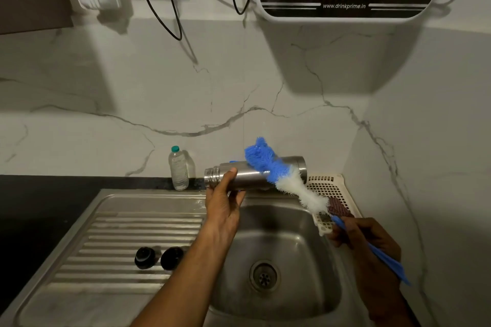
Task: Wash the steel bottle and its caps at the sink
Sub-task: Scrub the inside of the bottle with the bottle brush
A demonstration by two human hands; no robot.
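Thumb and fingers of the left grip [224, 210] curl round the steel bottle [247, 174], grasping it just behind the threaded neck. The bottle lies level in the air, with its open mouth poking out to the left of this grip and its base reaching away to the right, above the back edge of the sink [292, 236].

The right grip [364, 236] is clenched on the blue handle of the bottle brush [316, 202], low and to the right of the left grip. From this grip the brush slants up and to the left. Its white bristles hang over the sink's rim, and its blue tip crosses the bottle's body near the base, seemingly touching the steel.

Down and to the left of the left grip, beside its forearm, the black caps [144, 257] stand side by side on the ribbed drainboard [119, 228]. Just left of the left grip a clear plastic bottle [178, 170] with a teal cap stands upright on the dark bench [53, 183] behind the sink. Just above the right grip a white perforated basket [329, 186] sits at the sink's right edge, with a maroon scrubber [338, 208] in it.
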